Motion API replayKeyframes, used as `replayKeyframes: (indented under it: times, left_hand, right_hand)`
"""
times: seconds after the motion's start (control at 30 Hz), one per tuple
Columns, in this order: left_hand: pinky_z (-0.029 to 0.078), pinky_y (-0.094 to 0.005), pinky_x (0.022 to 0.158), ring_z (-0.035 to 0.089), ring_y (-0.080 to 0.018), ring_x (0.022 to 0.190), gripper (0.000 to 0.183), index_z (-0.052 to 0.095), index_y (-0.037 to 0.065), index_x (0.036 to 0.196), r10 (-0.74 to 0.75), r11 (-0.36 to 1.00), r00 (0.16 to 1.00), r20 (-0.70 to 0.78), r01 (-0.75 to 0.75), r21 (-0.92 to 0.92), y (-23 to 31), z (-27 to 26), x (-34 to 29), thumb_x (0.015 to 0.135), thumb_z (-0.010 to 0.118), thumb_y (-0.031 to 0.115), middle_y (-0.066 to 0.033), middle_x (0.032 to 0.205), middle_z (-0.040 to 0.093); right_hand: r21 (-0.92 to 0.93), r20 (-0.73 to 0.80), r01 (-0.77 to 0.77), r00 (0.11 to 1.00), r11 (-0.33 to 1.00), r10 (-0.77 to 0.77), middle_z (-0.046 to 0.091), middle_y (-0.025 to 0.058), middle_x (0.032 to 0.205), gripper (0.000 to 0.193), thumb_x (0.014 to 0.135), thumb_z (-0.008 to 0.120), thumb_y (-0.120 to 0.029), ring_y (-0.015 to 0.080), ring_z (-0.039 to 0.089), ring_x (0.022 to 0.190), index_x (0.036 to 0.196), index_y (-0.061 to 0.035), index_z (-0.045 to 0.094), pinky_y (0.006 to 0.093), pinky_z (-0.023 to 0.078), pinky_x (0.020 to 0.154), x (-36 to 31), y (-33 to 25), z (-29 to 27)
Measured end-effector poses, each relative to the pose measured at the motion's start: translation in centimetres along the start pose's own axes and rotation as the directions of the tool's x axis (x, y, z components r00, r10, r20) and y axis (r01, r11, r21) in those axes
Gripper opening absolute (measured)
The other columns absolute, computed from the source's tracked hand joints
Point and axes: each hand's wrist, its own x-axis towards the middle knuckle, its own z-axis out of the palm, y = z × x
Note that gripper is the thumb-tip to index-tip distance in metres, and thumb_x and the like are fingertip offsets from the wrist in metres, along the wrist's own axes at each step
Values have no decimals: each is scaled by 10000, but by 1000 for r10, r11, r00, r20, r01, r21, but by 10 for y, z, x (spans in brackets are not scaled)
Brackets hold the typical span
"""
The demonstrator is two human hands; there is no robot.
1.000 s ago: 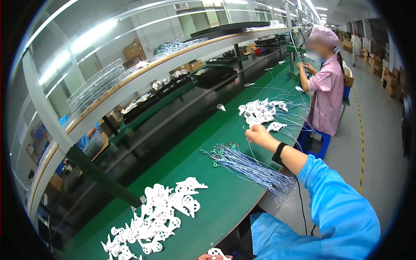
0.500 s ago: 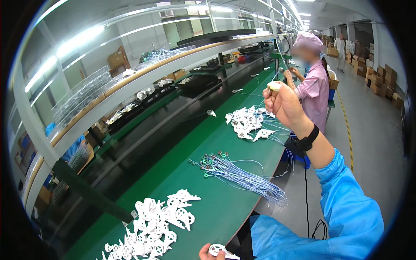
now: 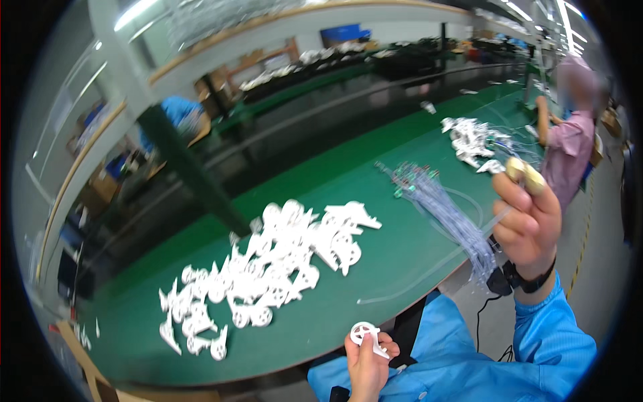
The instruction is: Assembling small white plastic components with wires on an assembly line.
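Note:
My left hand [image 3: 367, 368], low at the table's front edge, grips a white plastic part [image 3: 365, 331] with a spoked round end and a pointed tail. Raised at the right, my right hand [image 3: 526, 224] has pale yellow covers on its thumb and finger tips, which are pinched together. From that hand a thin pale cable [image 3: 432, 281], blurred, seems to trail down to the tabletop. A heap of similar white parts [image 3: 268, 261] lies left of centre. Between the heap and my right hand rests a bundle of pale blue cables [image 3: 449, 218] with green and dark ends.
The green table [image 3: 321, 301] stretches away to the far right. More white parts with cables [image 3: 472, 144] lie farther along it. A co-worker in pink [image 3: 569, 141] stands at that end. A dark slanted post [image 3: 191, 171] rises behind the heap.
My view has swung left and down, bringing more of the heap into sight. The left hand with its white part shows more fully. The right hand is lower in view, its pale cable now visible.

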Motion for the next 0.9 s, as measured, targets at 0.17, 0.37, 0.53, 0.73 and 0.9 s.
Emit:
replayKeyframes:
  times: [0.17, 0.37, 0.53, 0.73, 0.9]
  left_hand:
    - [392, -340, 625, 501, -205, 692, 320, 322, 99, 1167, 120, 986, 992, -38, -124, -115, 5, -26, -21, 878, 387, -23, -111, 885, 514]
    - [385, -340, 659, 491, -208, 745, 406, 312, 97, 1201, 231, 948, 970, -79, -243, -208, 16, -31, -38, 831, 404, -42, -111, 904, 509]
    - [393, -341, 662, 490, -211, 740, 390, 326, 99, 1198, 269, 937, 958, -100, -284, -204, 18, -34, -33, 836, 399, -25, -110, 907, 508]
    - [395, -338, 633, 490, -209, 712, 330, 357, 83, 1164, 266, 913, 959, -94, -282, -294, 23, -28, -25, 852, 402, -11, -105, 887, 508]
    - [395, -316, 603, 483, -184, 675, 224, 366, 83, 1148, 312, 936, 946, -90, -322, -142, 15, -26, -20, 931, 416, 64, -90, 850, 507]
  right_hand:
    - [208, 169, -98, 984, 973, 63, 456, 79, 858, 221, 1005, 306, -247, 164, 523, 602, 1071, -47, 373, 310, 424, 507, -12, 49, 10]
    - [286, 22, -231, 972, 930, 235, 451, 69, 854, 290, 1011, 244, -263, 134, 495, 577, 1127, -50, 405, 287, 398, 500, -29, 74, -10]
    - [326, -20, -254, 961, 911, 275, 449, 64, 850, 317, 1012, 218, -262, 118, 475, 564, 1133, -53, 423, 276, 376, 496, -38, 72, -16]
    - [377, 39, -258, 964, 889, 263, 464, 71, 863, 335, 1008, 231, -258, 116, 471, 565, 1170, -39, 426, 271, 379, 497, -48, 61, -21]
    - [386, -52, -259, 952, 886, 301, 476, 65, 850, 339, 1005, 234, -259, 109, 466, 566, 1144, -35, 447, 264, 379, 494, -49, 65, -27]
